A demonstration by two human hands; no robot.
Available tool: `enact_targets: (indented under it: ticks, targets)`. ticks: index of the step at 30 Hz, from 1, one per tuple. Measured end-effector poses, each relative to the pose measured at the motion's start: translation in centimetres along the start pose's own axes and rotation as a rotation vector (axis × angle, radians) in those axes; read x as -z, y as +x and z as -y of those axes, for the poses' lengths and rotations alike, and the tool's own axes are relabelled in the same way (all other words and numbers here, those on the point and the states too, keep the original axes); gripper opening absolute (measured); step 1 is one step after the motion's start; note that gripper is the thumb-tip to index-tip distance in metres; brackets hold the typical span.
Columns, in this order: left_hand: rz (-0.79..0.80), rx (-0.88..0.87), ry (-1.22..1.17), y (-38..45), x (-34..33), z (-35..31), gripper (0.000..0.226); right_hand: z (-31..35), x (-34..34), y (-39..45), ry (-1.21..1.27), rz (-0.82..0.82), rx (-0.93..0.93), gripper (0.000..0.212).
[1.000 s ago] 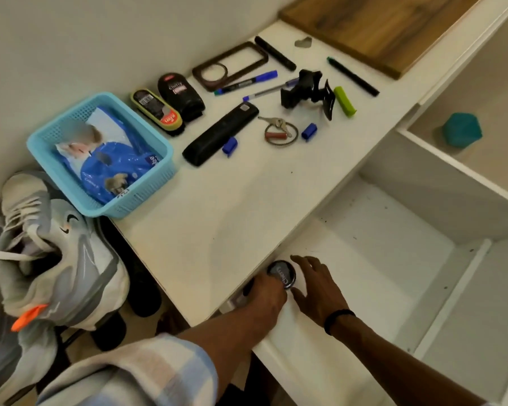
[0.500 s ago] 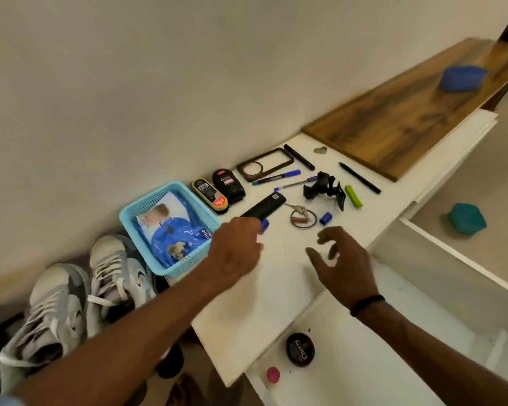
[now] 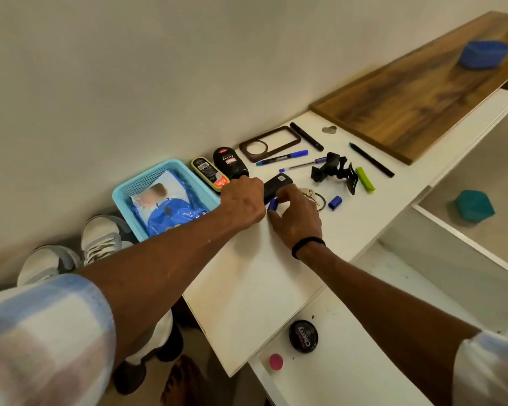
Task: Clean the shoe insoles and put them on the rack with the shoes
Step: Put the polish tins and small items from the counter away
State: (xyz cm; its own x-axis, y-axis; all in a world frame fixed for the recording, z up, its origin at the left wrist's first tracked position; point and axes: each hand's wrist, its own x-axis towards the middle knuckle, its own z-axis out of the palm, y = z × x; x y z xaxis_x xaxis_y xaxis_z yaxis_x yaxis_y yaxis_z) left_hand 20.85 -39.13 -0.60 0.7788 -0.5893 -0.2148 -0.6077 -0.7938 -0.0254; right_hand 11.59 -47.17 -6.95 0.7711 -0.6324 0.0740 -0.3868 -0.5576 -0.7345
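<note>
A long black brush-like case (image 3: 279,181) lies on the white shelf top (image 3: 255,276). My left hand (image 3: 242,202) curls over its near end and grips it. My right hand (image 3: 298,215) is right beside it, thumb and forefinger pinching a small blue cap (image 3: 272,204) that lies against the case. A pair of grey-white sneakers (image 3: 100,238) stands low at the left, partly hidden by my left arm. A light blue basket (image 3: 147,183) holds a pack of wipes (image 3: 170,212). No insole is in view.
Two shoe polish applicators (image 3: 230,162), pens, a brown frame (image 3: 269,140), keys, a black clamp (image 3: 335,171) and a second blue cap (image 3: 335,202) crowd the shelf top. A wooden board (image 3: 423,104) lies at the back right. A polish tin (image 3: 304,335) and a pink cap (image 3: 275,361) sit in the compartment below.
Both hands left the polish tin in the lower compartment and rose to the shelf top. They have now closed in on the black case and the blue cap.
</note>
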Motion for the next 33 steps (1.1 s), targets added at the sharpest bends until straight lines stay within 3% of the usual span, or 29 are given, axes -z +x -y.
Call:
enact_targets:
  ticks: [9, 12, 17, 22, 26, 29, 33]
  targets:
    - [-0.011, 0.012, -0.188, -3.1, 0.9, -1.0, 0.065, -3.3, 5.5, -5.2, 0.097, -0.146, 0.069, 0.042]
    - [0.004, -0.119, -0.186, -6.8, 1.1, -0.7, 0.055, -5.6, 8.4, -8.7, 0.162, -0.225, 0.024, 0.041]
    - [0.125, -0.524, -0.099, -14.5, -0.7, -1.4, 0.038, -12.2, 11.1, -15.0, 0.223, -0.321, -0.247, 0.039]
    - [0.452, -0.863, 0.056, -18.5, -6.7, -6.5, 0.040, -19.9, 8.2, -19.6, 0.035, 0.033, -0.318, 0.055]
    - [0.631, -0.979, 0.231, -16.8, -13.7, -10.9, 0.046, -23.5, 4.1, -21.4, -0.167, 0.360, -0.265, 0.062]
    - [0.715, -1.020, 0.350, -16.5, -19.0, -12.4, 0.050, -25.1, 1.5, -22.4, -0.268, 0.505, -0.215, 0.066]
    - [0.744, -0.905, 0.352, -17.2, -23.0, -13.0, 0.038, -26.2, -1.0, -23.4, -0.328, 0.628, -0.168, 0.070]
